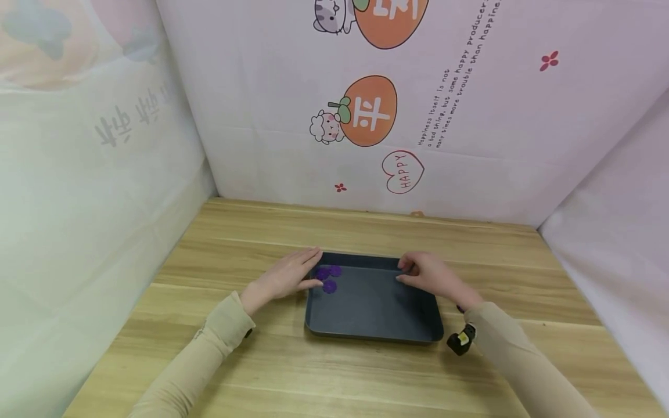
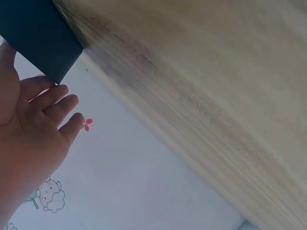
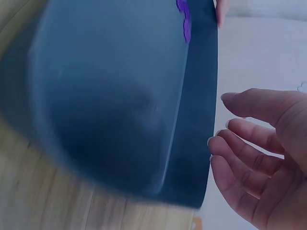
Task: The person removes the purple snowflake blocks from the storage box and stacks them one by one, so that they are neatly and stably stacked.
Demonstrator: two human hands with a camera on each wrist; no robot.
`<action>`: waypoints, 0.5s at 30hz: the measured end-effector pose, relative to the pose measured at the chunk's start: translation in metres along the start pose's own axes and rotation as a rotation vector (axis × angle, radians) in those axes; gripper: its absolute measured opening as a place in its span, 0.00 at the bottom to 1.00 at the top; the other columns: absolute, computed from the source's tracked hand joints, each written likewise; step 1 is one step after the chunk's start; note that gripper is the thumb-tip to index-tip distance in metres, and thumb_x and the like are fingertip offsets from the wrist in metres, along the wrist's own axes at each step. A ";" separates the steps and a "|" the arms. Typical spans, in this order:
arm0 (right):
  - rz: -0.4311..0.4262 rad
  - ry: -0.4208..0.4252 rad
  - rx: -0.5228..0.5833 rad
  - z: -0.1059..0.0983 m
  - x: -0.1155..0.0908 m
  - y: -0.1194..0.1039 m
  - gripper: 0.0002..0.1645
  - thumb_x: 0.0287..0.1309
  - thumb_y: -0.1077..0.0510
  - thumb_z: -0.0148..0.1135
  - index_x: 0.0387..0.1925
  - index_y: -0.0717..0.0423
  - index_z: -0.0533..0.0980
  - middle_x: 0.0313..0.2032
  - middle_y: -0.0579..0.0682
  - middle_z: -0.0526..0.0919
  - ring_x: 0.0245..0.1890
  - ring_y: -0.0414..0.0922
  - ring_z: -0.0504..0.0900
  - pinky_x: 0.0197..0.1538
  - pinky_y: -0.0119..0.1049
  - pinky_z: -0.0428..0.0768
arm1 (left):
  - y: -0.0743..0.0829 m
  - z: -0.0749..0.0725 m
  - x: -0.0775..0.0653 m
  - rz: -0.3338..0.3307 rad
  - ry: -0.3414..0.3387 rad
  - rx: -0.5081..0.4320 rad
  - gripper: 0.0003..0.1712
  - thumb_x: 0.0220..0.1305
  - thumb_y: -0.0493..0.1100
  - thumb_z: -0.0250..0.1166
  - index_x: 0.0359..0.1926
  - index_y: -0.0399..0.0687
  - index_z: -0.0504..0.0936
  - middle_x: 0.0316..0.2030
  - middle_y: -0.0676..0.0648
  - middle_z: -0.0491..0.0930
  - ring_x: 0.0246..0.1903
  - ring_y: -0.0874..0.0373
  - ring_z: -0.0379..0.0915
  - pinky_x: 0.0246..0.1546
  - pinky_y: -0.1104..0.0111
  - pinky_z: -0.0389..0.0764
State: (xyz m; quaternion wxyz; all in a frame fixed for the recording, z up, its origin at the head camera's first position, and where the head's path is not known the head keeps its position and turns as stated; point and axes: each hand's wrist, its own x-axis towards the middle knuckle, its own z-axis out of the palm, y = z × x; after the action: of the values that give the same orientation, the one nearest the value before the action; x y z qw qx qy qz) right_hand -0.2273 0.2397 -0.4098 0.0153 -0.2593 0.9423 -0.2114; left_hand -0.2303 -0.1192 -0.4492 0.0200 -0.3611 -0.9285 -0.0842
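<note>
A dark grey-blue rectangular tray (image 1: 373, 307) with raised walls lies on the wooden table. Three small purple discs with scalloped edges (image 1: 330, 286) sit together at its back left corner. My left hand (image 1: 286, 275) is at that corner, fingers extended along the rim and thumb over the inside near the discs; its fingertips meet the tray wall (image 2: 43, 43) in the left wrist view. Above the back right rim, my right hand (image 1: 431, 274) has loosely bent fingers with nothing between them. In the right wrist view its fingertips (image 3: 218, 163) are right beside the tray wall.
White printed cloth (image 1: 272, 116) hangs as walls behind and on both sides of the wooden table (image 1: 334, 377). A black device (image 1: 461, 340) is strapped at the right wrist. Beside that wrist, a small dark purple piece (image 1: 460, 309) shows partly.
</note>
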 end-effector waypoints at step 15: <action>-0.087 -0.077 0.036 0.020 0.030 -0.029 0.12 0.57 0.59 0.70 0.40 0.62 0.80 0.35 0.52 0.85 0.33 0.40 0.83 0.38 0.34 0.84 | -0.004 -0.003 -0.003 0.014 0.005 -0.016 0.47 0.68 0.64 0.58 0.74 0.35 0.59 0.73 0.35 0.60 0.73 0.42 0.59 0.74 0.51 0.64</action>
State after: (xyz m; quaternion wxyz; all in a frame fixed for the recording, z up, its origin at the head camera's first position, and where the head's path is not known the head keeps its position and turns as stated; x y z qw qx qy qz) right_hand -0.2361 0.1945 -0.4136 0.0469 -0.3074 0.9249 -0.2189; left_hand -0.2303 -0.1245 -0.4473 0.0200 -0.3677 -0.9251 -0.0923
